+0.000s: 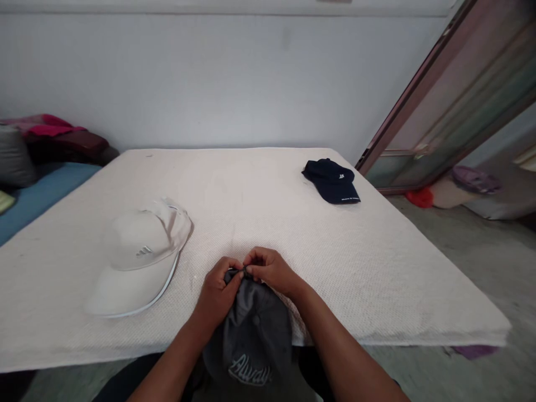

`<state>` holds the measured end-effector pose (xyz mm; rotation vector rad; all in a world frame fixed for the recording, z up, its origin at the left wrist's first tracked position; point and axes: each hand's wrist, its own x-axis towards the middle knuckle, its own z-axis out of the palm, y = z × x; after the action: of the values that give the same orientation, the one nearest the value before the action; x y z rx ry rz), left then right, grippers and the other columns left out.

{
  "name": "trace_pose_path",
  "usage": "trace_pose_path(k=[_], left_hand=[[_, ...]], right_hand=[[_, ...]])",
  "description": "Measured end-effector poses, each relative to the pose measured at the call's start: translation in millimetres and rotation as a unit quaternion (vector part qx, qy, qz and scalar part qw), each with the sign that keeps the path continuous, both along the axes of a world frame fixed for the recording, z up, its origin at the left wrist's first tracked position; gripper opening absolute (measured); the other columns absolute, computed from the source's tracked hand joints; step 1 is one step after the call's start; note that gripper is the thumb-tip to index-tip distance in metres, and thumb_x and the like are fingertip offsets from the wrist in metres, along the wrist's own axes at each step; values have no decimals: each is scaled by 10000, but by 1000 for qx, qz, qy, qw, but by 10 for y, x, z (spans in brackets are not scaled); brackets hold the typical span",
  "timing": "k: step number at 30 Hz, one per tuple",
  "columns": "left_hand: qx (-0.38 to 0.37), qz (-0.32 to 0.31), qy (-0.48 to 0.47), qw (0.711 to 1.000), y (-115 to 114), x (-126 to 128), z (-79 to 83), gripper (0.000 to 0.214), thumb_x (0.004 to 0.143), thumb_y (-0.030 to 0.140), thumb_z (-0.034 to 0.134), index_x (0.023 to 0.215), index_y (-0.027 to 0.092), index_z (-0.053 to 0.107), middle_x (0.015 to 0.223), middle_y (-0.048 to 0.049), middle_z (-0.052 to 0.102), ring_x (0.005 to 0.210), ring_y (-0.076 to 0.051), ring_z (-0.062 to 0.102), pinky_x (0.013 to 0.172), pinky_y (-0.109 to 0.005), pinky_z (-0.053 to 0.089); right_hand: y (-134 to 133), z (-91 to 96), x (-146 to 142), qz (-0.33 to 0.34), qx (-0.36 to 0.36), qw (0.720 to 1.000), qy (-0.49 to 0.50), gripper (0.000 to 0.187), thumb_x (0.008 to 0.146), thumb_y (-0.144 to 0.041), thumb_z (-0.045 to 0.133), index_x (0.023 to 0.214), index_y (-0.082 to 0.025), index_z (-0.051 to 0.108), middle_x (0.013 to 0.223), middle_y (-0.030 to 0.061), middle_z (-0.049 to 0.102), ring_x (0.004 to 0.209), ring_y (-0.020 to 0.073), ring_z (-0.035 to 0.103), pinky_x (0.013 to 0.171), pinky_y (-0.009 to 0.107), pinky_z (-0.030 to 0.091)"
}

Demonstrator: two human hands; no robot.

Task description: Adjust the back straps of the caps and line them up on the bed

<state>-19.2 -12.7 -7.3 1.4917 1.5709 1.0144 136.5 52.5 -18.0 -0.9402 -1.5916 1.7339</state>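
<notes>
A dark grey baseball cap (263, 321) with light lettering on its front hangs over the near edge of the table, its front towards me. Both hands pinch its back strap at the top. My left hand (220, 287) is closed on the left side of the strap. Close beside it, my right hand (270, 271) grips the other side between thumb and fingers. The fingertips almost meet, and the fastening between them is too small to make out. To the left lies a white cap (136, 240) with a small striped logo, its brim pointing towards me.
A navy cap (329, 178) rests at the far right of the table, which has a white textured cover (377, 279). A plain wall (209, 84) stands behind it. Cushions and cloths (54, 134) are piled at the left, and a brown-framed door (410, 95) is at the right.
</notes>
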Motion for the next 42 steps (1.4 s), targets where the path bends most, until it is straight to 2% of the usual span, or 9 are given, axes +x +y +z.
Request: trace_pose_path(k=[6, 11, 19, 30, 42], left_hand=[[-11, 13, -49, 999, 43, -9, -13, 44, 779, 237, 555, 800, 203, 572, 753, 24, 570, 722, -139, 526, 644, -232, 396], [-64, -5, -100, 993, 79, -32, 12, 129, 736, 290, 614, 814, 188, 607, 783, 8, 605, 745, -150, 545, 681, -246, 414], [-89, 21, -70, 993, 107, -14, 72, 165, 707, 324, 615, 762, 170, 636, 725, -7, 622, 680, -160, 548, 631, -257, 410], [-85, 44, -66, 993, 169, 25, -2, 47, 657, 224, 571, 654, 177, 576, 609, 34, 528, 579, -129, 466, 549, -236, 360], [-128, 58, -134, 981, 175, 16, 14, 85, 652, 252, 597, 662, 171, 575, 580, 41, 504, 522, -107, 433, 486, -218, 334]], right_hand=[[4, 19, 19, 14, 5, 1000, -6, 101, 711, -123, 577, 802, -155, 607, 641, -32, 532, 535, 75, 473, 512, 211, 367], [1, 43, 42, 12, 13, 1000, -14, 105, 706, -118, 573, 798, -157, 604, 649, -33, 525, 540, 75, 468, 512, 211, 369], [7, -17, 19, 9, 19, 999, -35, 137, 706, -93, 551, 808, -169, 601, 668, -27, 543, 549, 78, 484, 508, 201, 367], [-2, 39, 34, 14, 60, 997, -48, 193, 693, -58, 540, 822, -164, 638, 735, -5, 587, 647, 96, 494, 583, 210, 388], [5, 53, 54, 17, 73, 996, -43, 191, 711, -75, 557, 861, -172, 625, 806, 12, 610, 728, 118, 539, 633, 222, 421]])
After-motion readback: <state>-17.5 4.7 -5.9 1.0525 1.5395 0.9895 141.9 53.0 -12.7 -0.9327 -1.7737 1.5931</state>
